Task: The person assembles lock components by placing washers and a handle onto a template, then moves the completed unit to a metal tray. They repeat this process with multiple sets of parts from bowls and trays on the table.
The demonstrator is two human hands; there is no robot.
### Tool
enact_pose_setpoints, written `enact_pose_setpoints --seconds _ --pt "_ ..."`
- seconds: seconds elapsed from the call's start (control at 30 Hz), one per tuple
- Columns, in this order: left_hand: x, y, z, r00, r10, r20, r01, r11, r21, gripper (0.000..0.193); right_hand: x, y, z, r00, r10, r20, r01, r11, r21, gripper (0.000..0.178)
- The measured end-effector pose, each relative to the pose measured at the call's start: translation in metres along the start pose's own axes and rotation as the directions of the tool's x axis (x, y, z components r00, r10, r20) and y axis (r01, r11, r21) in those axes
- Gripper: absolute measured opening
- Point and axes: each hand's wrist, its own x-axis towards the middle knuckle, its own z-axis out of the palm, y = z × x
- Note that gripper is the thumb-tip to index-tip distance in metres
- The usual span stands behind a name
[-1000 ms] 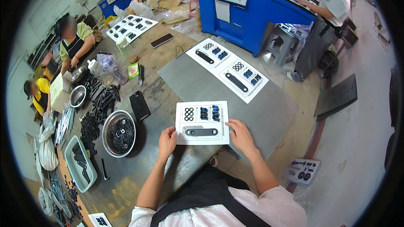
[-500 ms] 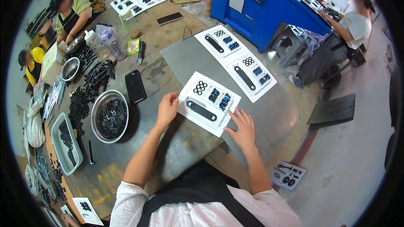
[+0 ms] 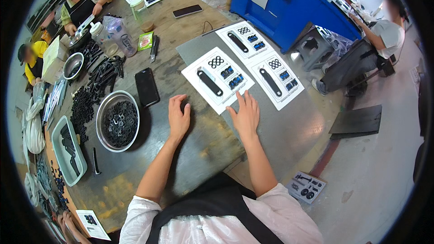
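Note:
A white card (image 3: 204, 91) carrying a long black bar-shaped part, several black rings and small blue-and-black pieces lies on the grey metal sheet (image 3: 282, 129). My right hand (image 3: 246, 116) is spread at its lower right edge, fingertips at or just beside the card; contact is hard to tell. My left hand (image 3: 179, 118) is off the card, resting low over the table to its lower left. Its fingers are loosely bent, with the thumb apart and nothing in them. Two similar cards, an upper one (image 3: 229, 30) and a lower one (image 3: 288, 98), lie just beyond.
Left of my hands are a steel bowl (image 3: 100, 138) of black rings, a phone (image 3: 147, 88), a green tray (image 3: 82, 167) and loose black parts (image 3: 82, 113). A cutter (image 3: 154, 49) lies farther back. Co-workers sit at far left and right, near a blue machine (image 3: 271, 16).
The card has moved away from me, up beside the other two cards. My left hand has come off its edge. A co-worker at the far left now holds up a light strip-like object.

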Motion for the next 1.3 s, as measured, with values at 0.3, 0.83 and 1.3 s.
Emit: enact_pose_setpoints --seconds 0.3,0.83,1.3 --pt "0.002 0.005 0.0 1.0 0.016 0.005 -0.016 1.0 0.014 0.027 0.064 -0.023 0.03 0.998 0.06 0.004 -0.06 0.998 -0.022 0.068" --pt "0.004 0.008 0.003 0.999 0.041 0.036 -0.043 0.997 0.062 0.028 0.086 -0.037 0.041 0.994 0.094 -0.055 -0.096 0.995 -0.03 0.065" --pt "0.162 -0.064 0.041 0.974 0.019 0.226 -0.12 0.888 0.444 0.059 0.089 -0.039 0.031 0.992 0.126 -0.005 -0.126 0.992 -0.005 0.066"
